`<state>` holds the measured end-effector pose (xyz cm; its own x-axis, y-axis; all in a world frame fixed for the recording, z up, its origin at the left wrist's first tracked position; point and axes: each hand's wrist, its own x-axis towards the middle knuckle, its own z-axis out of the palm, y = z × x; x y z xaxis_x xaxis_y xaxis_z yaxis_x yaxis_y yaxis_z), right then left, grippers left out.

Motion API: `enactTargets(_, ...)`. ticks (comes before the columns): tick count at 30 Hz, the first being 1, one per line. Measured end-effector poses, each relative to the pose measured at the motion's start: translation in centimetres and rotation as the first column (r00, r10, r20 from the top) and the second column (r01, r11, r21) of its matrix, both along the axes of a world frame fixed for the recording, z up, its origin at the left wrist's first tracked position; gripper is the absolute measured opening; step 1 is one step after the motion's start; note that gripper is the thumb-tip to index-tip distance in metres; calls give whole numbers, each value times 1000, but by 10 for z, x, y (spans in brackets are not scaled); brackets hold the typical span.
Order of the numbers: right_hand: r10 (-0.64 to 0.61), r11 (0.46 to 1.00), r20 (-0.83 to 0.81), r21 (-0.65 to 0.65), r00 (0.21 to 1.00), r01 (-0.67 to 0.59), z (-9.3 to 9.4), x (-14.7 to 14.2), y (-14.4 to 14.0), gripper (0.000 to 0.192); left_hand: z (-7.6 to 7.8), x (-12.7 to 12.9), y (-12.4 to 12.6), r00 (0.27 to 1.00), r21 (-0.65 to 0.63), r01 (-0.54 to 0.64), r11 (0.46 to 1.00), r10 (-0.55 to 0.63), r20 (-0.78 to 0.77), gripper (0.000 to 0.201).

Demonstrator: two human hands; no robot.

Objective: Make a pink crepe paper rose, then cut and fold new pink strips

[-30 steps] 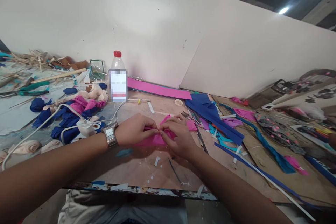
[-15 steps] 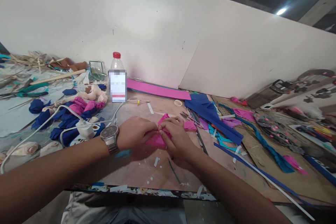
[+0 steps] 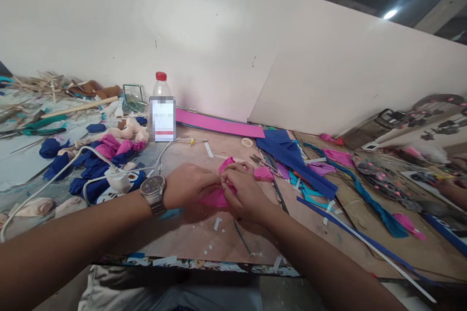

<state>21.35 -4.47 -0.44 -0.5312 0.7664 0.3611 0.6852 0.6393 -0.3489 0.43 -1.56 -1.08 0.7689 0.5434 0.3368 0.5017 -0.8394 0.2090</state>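
Low over the table, my left hand (image 3: 193, 185) and my right hand (image 3: 245, 192) meet at the fingertips. Both are closed on one piece of bright pink crepe paper (image 3: 216, 198), which spreads out below the fingers and shows again above them. Another end of pink paper (image 3: 264, 173) sticks out to the right behind my right hand. The exact pinch is partly covered by my fingers. A watch (image 3: 153, 188) is on my left wrist. Just beyond my right hand lie small scissors (image 3: 266, 165) and a roll of tape (image 3: 247, 142).
A red-capped bottle (image 3: 161, 88) stands behind a phone (image 3: 162, 119) showing a lit screen. Left are blue and pink paper bundles (image 3: 95, 167), a power strip (image 3: 136, 180) and pliers (image 3: 45, 126). Blue paper (image 3: 297, 160) lies right. Another person's hand (image 3: 450, 193) shows far right.
My fingers stay pinched on the pink paper, which has shifted slightly beneath them. Another person's hand has come into view at the far right edge.
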Motion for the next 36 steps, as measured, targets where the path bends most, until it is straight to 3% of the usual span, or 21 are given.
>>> enactTargets(11, -11, 1000, 10, 21, 1000, 11, -1, 3, 3, 4, -2, 0, 4, 996, -26, -84, 996, 83, -31, 31)
enactTargets(25, -19, 999, -77, 24, 997, 21, 0, 6, 5, 10, 10, -1, 2, 982, -341, -82, 937, 134, 133, 24)
enactTargets(36, -11, 997, -90, 81, 996, 18, -2, 6, 5, 5, 12, -2, 2, 987, -328, -74, 942, 115, 108, 22)
